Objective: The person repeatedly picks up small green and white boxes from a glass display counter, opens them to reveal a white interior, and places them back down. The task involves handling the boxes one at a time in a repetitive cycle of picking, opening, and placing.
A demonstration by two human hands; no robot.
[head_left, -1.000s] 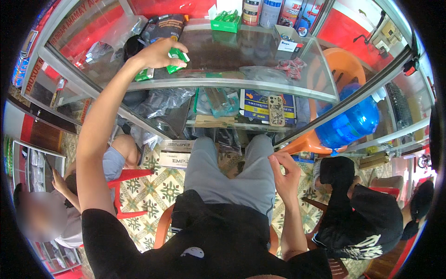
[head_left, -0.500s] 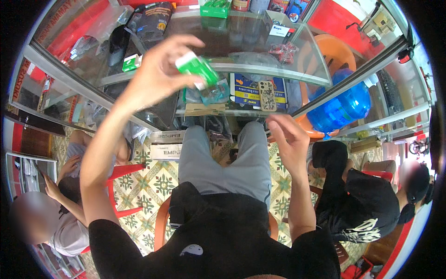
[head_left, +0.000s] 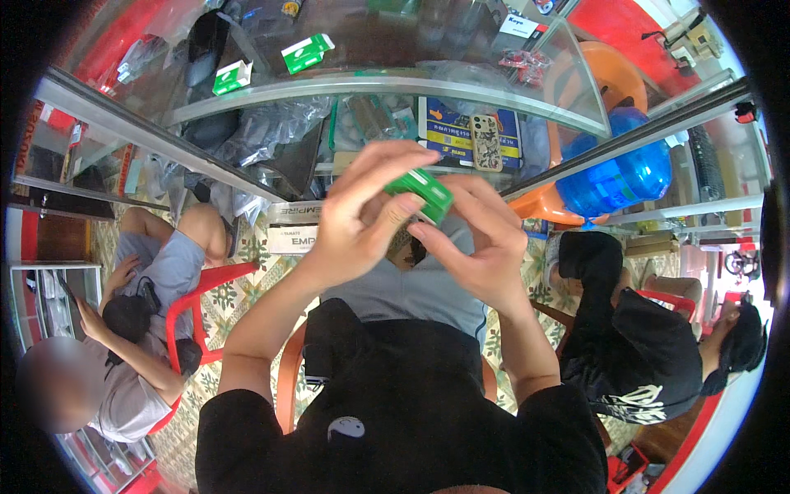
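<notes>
A small green-and-white cardboard box [head_left: 429, 198] is held up over my lap, in front of the glass case. My left hand [head_left: 362, 210] is closed round it, thumb on the near side and fingers over the top. The fingers and thumb of my right hand [head_left: 485, 239] close in at the box's right end, pinching it there. On the glass shelf lie two similar boxes: a green-and-white box [head_left: 233, 77] at the left and a green box with a raised white flap [head_left: 307, 54] beside it.
A phone [head_left: 485, 142] lies on a blue-and-yellow packet in the case, near a teal package [head_left: 370, 119]. At the right stand a blue water bottle [head_left: 617, 177] and an orange chair [head_left: 605, 78]. People sit on both sides. Cartons [head_left: 294, 239] lie below the case.
My left hand has come down from over the shelf with the green box, toward my lap. My right hand has moved left and up to the box. The view has tilted downward.
</notes>
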